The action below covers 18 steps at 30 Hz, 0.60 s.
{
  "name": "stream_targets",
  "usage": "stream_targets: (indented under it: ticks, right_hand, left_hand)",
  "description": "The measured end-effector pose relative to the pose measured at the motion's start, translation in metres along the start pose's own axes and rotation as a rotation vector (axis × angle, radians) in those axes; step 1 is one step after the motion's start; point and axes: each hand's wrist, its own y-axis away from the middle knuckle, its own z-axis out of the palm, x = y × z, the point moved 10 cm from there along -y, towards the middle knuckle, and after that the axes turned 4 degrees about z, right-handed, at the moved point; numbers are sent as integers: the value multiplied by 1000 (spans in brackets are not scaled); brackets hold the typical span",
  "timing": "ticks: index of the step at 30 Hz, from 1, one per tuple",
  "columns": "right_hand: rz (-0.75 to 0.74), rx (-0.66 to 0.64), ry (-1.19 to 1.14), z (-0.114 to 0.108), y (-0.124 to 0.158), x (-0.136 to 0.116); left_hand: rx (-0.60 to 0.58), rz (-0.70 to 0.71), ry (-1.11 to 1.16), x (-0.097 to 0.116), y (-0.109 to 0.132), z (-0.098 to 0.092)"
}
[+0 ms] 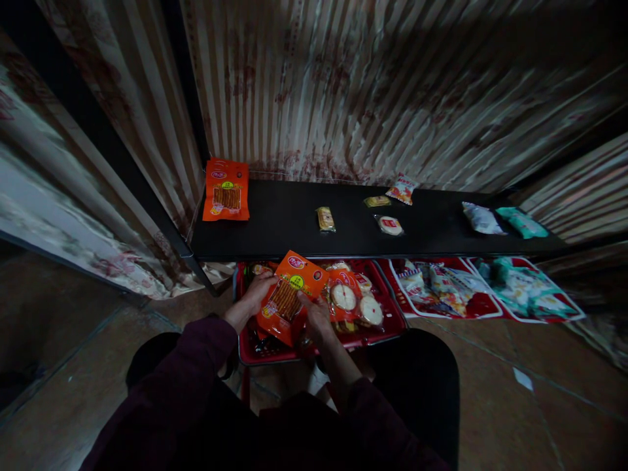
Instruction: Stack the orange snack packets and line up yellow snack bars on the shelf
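Observation:
An orange snack packet, printed with brown sticks, is held between both my hands above a red basket. My left hand grips its left edge with the fingers closed. On the right edge, my right hand pinches it with the thumb on the front. Under and beside it in the basket lie round white wrapped crackers and another orange-red packet. Beyond the basket, similar orange packets lie stacked at the left end of a black shelf.
Along the shelf lie small yellow packets, a round wrapped cracker, a red-white bag, a white bag and a teal bag. Red baskets with bags stand at right. Black posts and curtains enclose the shelf.

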Motion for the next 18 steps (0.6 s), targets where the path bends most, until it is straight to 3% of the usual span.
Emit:
stream_targets:
  ticks: [5,15,18]
  right_hand:
    - [-20,-20,14,-2,0,-15]
    - [-84,75,-41,-10,-21,-63]
    - [-82,91,-12,-10,-28,-73]
  left_hand:
    - [-91,-132,222,0,11,16]
    - [-354,-100,157,21,26,35]
    - [-384,-99,148,21,27,36]
